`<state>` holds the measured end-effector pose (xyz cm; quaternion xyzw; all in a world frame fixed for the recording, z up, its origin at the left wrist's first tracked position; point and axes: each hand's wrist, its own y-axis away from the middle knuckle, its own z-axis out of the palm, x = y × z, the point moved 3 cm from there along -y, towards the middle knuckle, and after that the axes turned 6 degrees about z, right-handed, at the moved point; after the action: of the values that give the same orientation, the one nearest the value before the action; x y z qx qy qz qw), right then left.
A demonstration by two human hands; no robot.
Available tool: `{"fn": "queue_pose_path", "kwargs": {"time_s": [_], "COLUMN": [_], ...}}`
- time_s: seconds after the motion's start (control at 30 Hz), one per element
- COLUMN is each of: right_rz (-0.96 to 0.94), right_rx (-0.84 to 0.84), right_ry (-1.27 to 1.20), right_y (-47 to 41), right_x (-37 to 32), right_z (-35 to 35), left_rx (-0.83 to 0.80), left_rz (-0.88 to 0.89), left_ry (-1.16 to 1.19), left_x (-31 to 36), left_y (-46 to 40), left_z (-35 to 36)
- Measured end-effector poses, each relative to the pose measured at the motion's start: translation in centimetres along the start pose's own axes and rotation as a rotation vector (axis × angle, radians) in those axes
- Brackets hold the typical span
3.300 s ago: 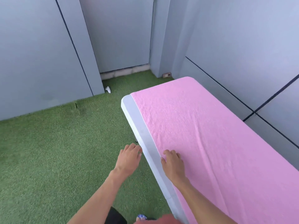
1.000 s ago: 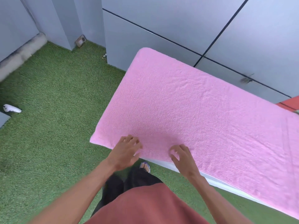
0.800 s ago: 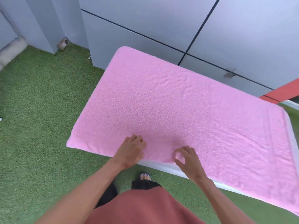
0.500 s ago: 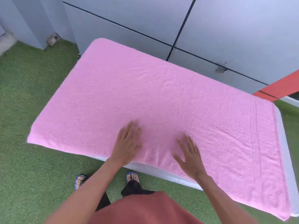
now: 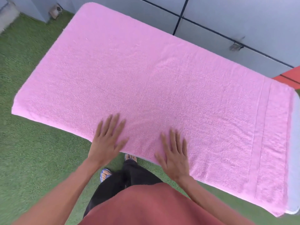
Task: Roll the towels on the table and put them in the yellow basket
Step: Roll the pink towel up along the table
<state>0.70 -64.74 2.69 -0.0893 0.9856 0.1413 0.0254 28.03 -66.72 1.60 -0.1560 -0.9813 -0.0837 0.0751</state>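
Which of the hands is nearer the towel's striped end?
Right. The right hand lies flat on the pink towel, closer to its striped end; the left hand lies flat farther away, toward the opposite end.

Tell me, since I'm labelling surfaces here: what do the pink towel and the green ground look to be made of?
The pink towel looks like looped terry cloth: matte, nubbly pile with flat woven bands near one end. The green ground looks like artificial turf: short, even blades, though blurred.
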Motion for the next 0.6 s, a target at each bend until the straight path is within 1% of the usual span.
{"fn": "queue_pose_path", "kwargs": {"time_s": [0.13, 0.2, 0.3, 0.37, 0.43, 0.6], "right_rz": [-0.078, -0.09, -0.08, -0.109, -0.122, -0.139], "right_rx": [-0.037, -0.001, 0.029, 0.034, 0.055, 0.084], "right_ry": [-0.063, -0.055, -0.046, -0.007, 0.031, 0.03], "right_y": [-0.8, -2.7, -6.1, -7.1, -6.6, -4.1], "right_x": [1.0, 2.2, 3.9, 4.3, 4.3, 3.4], "right_z": [-0.6, -1.1, -1.9, -1.9, -1.5, -0.9], "left_rx": [0.023, 0.051, 0.053, 0.036, 0.024, 0.061], "left_rz": [-0.052, -0.064, 0.045, 0.054, 0.007, -0.007], "left_ry": [0.054, 0.085, 0.087, 0.058, 0.037, 0.02], "left_x": [0.9, 2.2, 5.3, 6.9, 7.4, 8.6], "left_y": [-0.5, -2.2, -5.6, -7.1, -6.8, -3.5], "left_z": [-0.6, -1.0, -0.4, 0.3, 1.0, 1.3]}}
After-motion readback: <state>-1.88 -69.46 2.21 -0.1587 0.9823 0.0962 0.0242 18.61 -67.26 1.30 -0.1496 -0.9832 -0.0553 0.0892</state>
